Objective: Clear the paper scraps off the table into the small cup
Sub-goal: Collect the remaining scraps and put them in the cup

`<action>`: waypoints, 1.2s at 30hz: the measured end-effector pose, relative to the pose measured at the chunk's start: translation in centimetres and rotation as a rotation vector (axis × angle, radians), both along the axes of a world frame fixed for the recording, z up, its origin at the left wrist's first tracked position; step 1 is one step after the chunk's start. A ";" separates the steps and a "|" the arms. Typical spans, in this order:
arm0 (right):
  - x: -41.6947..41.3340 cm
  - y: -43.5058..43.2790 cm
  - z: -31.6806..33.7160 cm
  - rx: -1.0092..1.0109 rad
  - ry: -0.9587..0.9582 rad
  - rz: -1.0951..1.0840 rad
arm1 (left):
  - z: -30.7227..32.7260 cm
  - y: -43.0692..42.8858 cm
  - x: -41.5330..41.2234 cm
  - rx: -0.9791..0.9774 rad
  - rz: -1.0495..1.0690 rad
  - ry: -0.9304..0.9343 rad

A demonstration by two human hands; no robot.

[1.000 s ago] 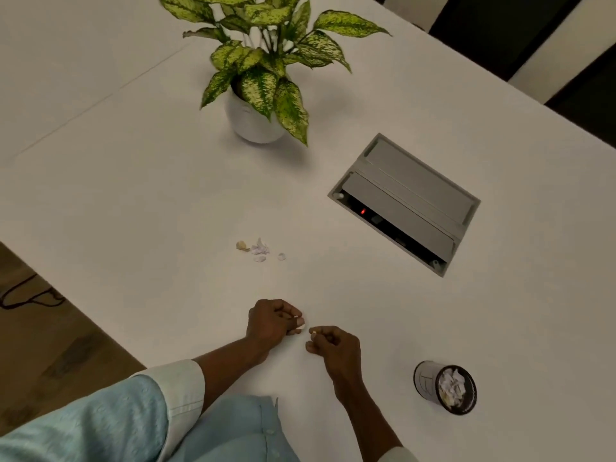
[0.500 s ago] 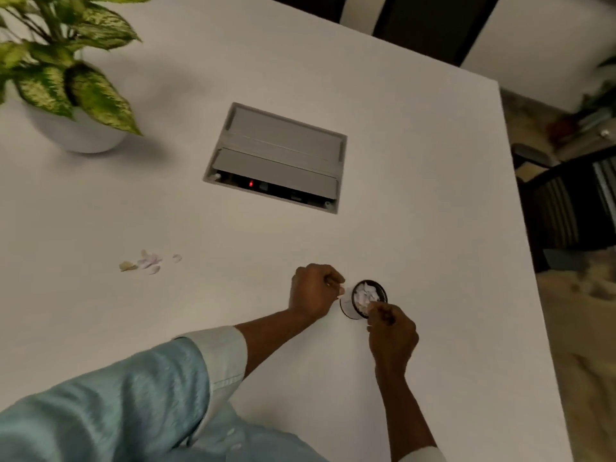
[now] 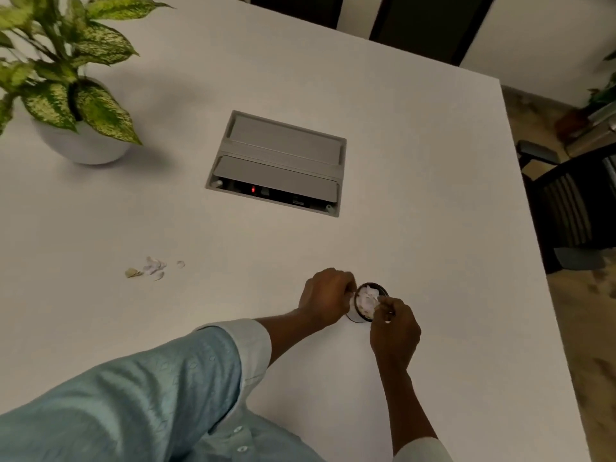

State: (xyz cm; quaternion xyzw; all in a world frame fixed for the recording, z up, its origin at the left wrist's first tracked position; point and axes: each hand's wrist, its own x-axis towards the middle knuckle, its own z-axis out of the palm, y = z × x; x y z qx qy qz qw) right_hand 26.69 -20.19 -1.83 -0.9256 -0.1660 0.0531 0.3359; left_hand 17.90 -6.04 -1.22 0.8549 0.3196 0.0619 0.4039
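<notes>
The small dark-rimmed cup (image 3: 369, 301) stands on the white table (image 3: 433, 228) near its front, filled with white paper scraps. My left hand (image 3: 328, 295) is curled into a loose fist and presses against the cup's left side; what its fingertips hold is hidden. My right hand (image 3: 395, 325) is at the cup's near right rim, fingers pinched together with a small white paper scrap showing at the tips. Several loose paper scraps (image 3: 151, 267), white with one tan piece, lie in a small cluster on the table far to the left of the cup.
A potted plant (image 3: 83, 145) with speckled leaves stands at the back left. A grey recessed power box (image 3: 276, 165) sits in the table's middle, its flap open. The table's right edge runs close by, with a dark chair (image 3: 573, 201) beyond it.
Both hands moved right from the table's bare front area to the cup and now hover at its rim. My view swung right with them; the scrap cluster stayed put.
</notes>
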 end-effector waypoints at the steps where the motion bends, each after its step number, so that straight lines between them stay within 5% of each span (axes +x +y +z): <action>1: -0.7 0.5 0.0 0.011 -0.029 0.031 | -0.4 0.6 -1.2 -0.013 0.035 0.013; 8: -7.5 5.7 -1.9 0.092 0.125 0.368 | -3.4 5.0 -13.4 -0.075 0.373 0.167; 23: -16.1 19.3 -5.9 -0.292 0.265 0.910 | -6.0 11.9 -33.8 -0.067 0.912 0.430; 36: -22.4 29.6 -7.8 -0.527 0.050 1.351 | -9.2 18.2 -36.4 0.050 0.673 0.296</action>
